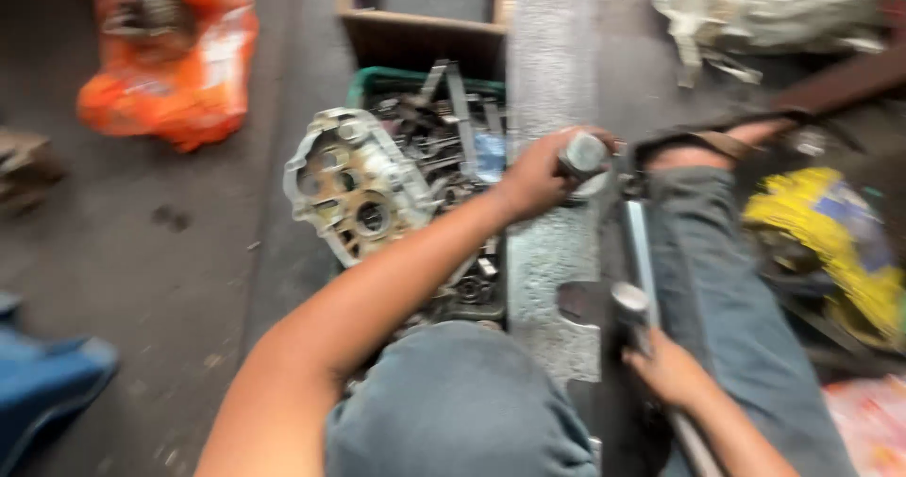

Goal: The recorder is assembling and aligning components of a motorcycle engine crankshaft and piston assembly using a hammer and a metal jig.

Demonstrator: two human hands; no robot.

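My left hand (pixel 533 177) grips a dull grey metal cylinder (pixel 582 153); my right hand (pixel 668 371) holds a smooth, shiny metal rod (pixel 640 251). Rough, pitted steel plate (pixel 552 81). Greasy cast-metal casing (pixel 354 183), matt. Glossy orange plastic bag (pixel 175 71). Wooden box (pixel 425 10). Grey cloth trousers (pixel 727 288).

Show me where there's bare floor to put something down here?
The dark floor is bare between the orange bag, the metal engine casing and the blue object at lower left. It's crowded around the green crate of parts, both hands, and the yellow bag at right.
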